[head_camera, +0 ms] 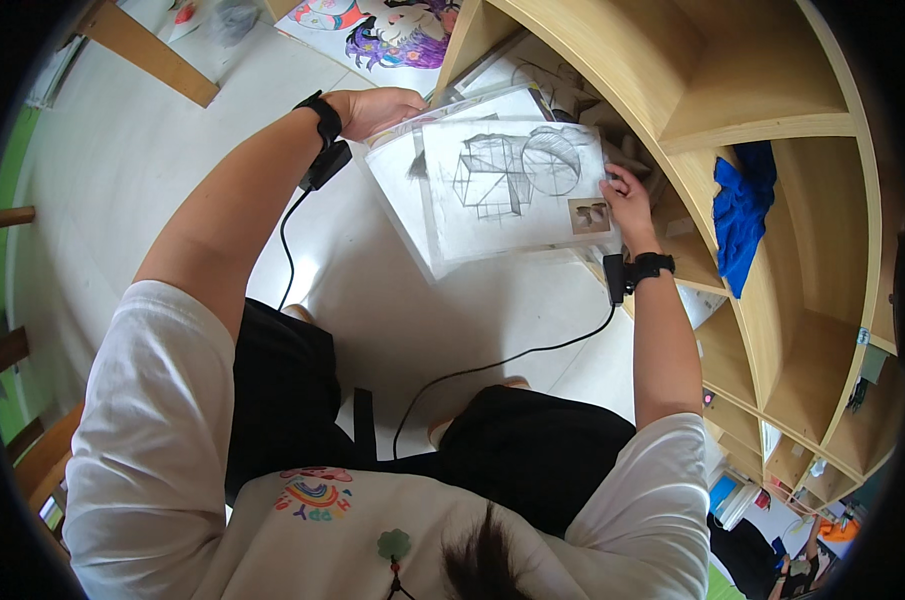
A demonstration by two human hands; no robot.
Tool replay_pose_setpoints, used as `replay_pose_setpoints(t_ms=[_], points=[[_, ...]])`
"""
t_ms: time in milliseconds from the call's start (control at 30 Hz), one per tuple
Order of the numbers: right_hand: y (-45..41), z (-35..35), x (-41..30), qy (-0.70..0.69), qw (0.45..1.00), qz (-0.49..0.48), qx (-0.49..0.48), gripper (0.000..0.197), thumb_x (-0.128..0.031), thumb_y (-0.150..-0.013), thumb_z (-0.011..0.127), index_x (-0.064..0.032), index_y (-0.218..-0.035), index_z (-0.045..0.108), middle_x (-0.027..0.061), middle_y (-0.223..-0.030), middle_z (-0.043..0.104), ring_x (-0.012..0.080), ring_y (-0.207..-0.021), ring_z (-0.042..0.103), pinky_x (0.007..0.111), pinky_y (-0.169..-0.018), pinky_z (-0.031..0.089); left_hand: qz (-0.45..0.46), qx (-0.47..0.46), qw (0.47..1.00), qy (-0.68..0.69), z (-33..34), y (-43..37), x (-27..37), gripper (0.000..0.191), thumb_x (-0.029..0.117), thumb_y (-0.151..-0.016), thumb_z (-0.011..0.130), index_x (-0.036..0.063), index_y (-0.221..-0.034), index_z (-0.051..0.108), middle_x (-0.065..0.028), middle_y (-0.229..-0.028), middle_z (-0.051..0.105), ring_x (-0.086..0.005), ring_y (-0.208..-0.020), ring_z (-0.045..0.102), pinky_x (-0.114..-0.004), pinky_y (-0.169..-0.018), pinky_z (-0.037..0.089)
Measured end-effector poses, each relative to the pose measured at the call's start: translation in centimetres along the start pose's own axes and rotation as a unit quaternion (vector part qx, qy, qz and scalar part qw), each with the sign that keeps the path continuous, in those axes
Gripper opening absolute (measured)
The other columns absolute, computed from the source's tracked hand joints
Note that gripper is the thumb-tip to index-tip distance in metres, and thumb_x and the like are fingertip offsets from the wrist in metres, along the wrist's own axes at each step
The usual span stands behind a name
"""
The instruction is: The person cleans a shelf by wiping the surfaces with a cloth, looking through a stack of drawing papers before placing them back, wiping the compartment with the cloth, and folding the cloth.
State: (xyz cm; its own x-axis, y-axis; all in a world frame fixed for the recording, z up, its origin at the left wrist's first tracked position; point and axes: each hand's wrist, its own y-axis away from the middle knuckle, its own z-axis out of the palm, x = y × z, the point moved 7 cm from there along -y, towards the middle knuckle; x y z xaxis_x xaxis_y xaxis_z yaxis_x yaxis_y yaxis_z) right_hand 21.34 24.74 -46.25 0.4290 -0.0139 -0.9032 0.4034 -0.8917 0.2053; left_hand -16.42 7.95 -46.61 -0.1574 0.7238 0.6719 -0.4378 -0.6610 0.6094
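Observation:
Between my hands is a loose stack of drawings in clear plastic sleeves. On top lies a pencil sketch of geometric solids (516,180), with a small photo at its lower right corner. My left hand (383,112) grips the stack's upper left edge, its fingertips partly hidden. My right hand (626,196) pinches the right edge of the top sleeve between thumb and fingers. Both wrists wear black straps with small cabled boxes. More drawings (527,71) lie in the low shelf compartment just behind the stack.
A wooden cubby shelf (756,124) curves along the right, with a blue cloth (745,217) hanging from one compartment. A colored drawing (403,37) lies on the floor at the top. Wooden legs (152,56) stand upper left. Another person's arm (809,536) shows lower right.

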Motion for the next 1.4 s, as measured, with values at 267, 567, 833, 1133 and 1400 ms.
replay_pose_setpoints(t_ms=[267, 567, 833, 1133, 1400], points=[[-1.2, 7.3, -7.0, 0.264, 0.948, -0.158, 0.082, 0.038, -0.012, -0.079, 0.073, -0.0011, -0.115, 0.062, 0.017, -0.086, 0.068, 0.0317, -0.077, 0.065, 0.035, -0.073, 0.052, 0.009, 0.012, 0.977, -0.212, 2.4, -1.5, -0.8, 0.066, 0.024, -0.087, 0.072, 0.0004, -0.14, 0.042, -0.0071, -0.134, 0.054, -0.0175, -0.122, 0.047, -0.031, -0.106, 0.034], [3.6, 2.6, -2.5, 0.216, 0.854, -0.018, 0.473, 0.052, -0.021, -0.078, 0.069, 0.011, -0.116, 0.054, 0.0249, -0.109, 0.062, 0.0356, -0.098, 0.06, 0.045, -0.085, 0.047, 0.073, 0.001, 0.993, -0.092, 2.9, -1.1, 1.1, 0.048, 0.016, -0.094, 0.06, 0.0011, -0.137, 0.045, -0.0057, -0.126, 0.059, -0.0149, -0.116, 0.053, -0.032, -0.102, 0.04], [4.5, 11.3, -2.4, -0.116, 0.973, 0.159, 0.122, 0.049, -0.02, -0.084, 0.067, 0.007, -0.122, 0.05, 0.0165, -0.113, 0.058, 0.0233, -0.094, 0.059, 0.034, -0.081, 0.05, 0.043, 0.056, 0.997, -0.012, 1.7, -2.7, 0.7, 0.044, 0.019, -0.097, 0.056, 0.0005, -0.135, 0.045, -0.0075, -0.126, 0.06, -0.0148, -0.11, 0.06, -0.029, -0.097, 0.048], [3.2, 3.7, -3.5, 0.438, 0.883, -0.163, 0.034, 0.086, -0.054, -0.085, 0.061, 0.007, -0.14, 0.035, 0.033, -0.145, 0.032, 0.0443, -0.137, 0.028, 0.045, -0.114, 0.023, 0.112, 0.052, 0.988, -0.09, 1.6, -1.6, 1.6, 0.045, 0.021, -0.1, 0.053, 0.0017, -0.139, 0.042, -0.0055, -0.127, 0.059, -0.0121, -0.109, 0.059, -0.028, -0.095, 0.048], [5.9, 6.2, -1.5, 0.544, 0.812, -0.21, -0.018, 0.078, -0.052, -0.093, 0.051, 0.0086, -0.14, 0.035, 0.0343, -0.143, 0.035, 0.0443, -0.136, 0.032, 0.048, -0.112, 0.027, 0.095, 0.048, 0.992, -0.069, 1.3, -1.3, 1.6, 0.044, 0.02, -0.099, 0.054, 0.0026, -0.138, 0.044, -0.0025, -0.124, 0.061, -0.0102, -0.108, 0.059, -0.027, -0.094, 0.048]])
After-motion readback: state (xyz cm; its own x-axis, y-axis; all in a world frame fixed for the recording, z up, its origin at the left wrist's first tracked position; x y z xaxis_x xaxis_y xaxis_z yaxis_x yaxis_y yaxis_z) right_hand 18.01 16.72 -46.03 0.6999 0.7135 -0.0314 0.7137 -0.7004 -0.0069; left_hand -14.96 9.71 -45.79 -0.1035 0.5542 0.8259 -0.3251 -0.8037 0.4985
